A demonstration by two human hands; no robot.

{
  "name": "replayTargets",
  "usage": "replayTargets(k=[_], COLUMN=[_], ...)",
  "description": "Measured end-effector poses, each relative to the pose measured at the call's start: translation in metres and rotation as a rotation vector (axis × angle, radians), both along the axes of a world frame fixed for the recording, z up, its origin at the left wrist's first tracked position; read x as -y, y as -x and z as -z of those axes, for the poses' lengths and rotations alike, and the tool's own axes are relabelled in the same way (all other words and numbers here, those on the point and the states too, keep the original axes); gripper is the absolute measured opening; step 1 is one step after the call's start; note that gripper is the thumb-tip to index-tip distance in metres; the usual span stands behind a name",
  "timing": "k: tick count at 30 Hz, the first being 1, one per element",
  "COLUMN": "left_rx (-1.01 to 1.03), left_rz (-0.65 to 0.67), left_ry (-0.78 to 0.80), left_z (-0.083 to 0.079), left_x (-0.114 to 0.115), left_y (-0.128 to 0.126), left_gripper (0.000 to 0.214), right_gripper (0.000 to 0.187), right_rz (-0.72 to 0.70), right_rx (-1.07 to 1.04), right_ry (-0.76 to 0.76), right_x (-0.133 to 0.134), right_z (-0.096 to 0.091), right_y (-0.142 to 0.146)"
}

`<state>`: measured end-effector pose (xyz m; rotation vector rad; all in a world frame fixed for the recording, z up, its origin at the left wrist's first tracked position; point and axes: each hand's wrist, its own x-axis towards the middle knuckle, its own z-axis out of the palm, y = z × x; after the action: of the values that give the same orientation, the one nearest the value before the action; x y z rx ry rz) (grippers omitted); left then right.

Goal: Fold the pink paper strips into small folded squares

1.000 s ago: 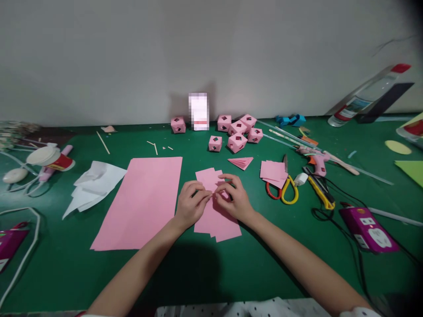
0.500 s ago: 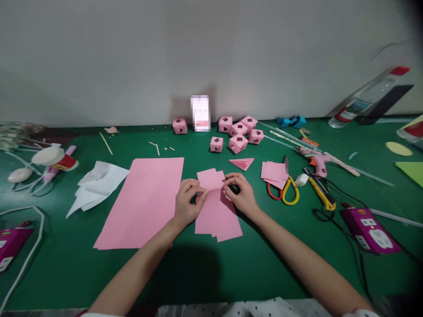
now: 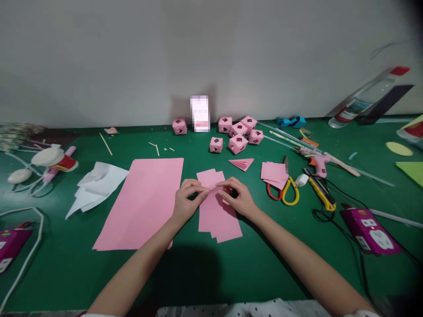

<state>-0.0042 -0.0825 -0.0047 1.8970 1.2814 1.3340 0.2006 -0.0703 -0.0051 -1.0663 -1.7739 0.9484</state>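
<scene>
Between my hands lies a small stack of overlapping pink paper strips (image 3: 220,218). My left hand (image 3: 190,199) pinches the left part of a strip with thumb and forefinger. From the other side my right hand (image 3: 238,197) reaches over the strips, its thumb and fingertips closed together on the paper, close to my left fingertips. The exact fold under the fingers is too small to make out. A large sheet of pink paper (image 3: 148,198) is beside my left hand. Several small pink square papers (image 3: 274,174) lie right of my right hand, partly over scissors (image 3: 291,193).
Several pink paper cubes (image 3: 238,143) and folded pink triangles (image 3: 243,164) sit farther back. A lit phone (image 3: 200,113) leans on the wall. To the right are a utility knife (image 3: 322,191), pink glue gun (image 3: 319,163) and purple power strip (image 3: 370,231); crumpled white paper (image 3: 95,187) lies left.
My right hand has shifted left, bringing its fingertips nearer to my left ones. The lower left edge of the top strip has moved slightly right. My left hand is nearly still.
</scene>
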Motion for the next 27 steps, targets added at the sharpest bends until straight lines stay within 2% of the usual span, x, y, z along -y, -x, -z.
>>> replayTargets(k=[6, 11, 15, 19, 27], left_rx=[-0.016, -0.022, -0.043, -0.083, -0.233], left_rz=[0.052, 0.061, 0.045, 0.047, 0.048], left_ry=[-0.032, -0.006, -0.043, -0.105, -0.174], left_z=[0.0004, -0.0005, -0.0002, -0.0005, -0.0023], left_x=[-0.0009, -0.0004, 0.0011, 0.0024, 0.0054], left_y=[-0.0002, -0.0002, 0.0003, -0.0006, -0.0063], left_gripper=[0.007, 0.007, 0.009, 0.008, 0.012], right_gripper=[0.021, 0.019, 0.019, 0.02, 0.019], right_rz=[-0.031, 0.004, -0.027, -0.073, -0.051], right_rx=[0.027, -0.031, -0.049, -0.031, -0.004], right_ry=[0.07, 0.119, 0.146, 0.139, 0.094], right_x=[0.0021, 0.0025, 0.0026, 0.0031, 0.0045], right_z=[-0.0001, 0.0014, 0.0025, 0.0036, 0.0047], right_y=[0.0009, 0.0017, 0.0014, 0.0009, 0.0032])
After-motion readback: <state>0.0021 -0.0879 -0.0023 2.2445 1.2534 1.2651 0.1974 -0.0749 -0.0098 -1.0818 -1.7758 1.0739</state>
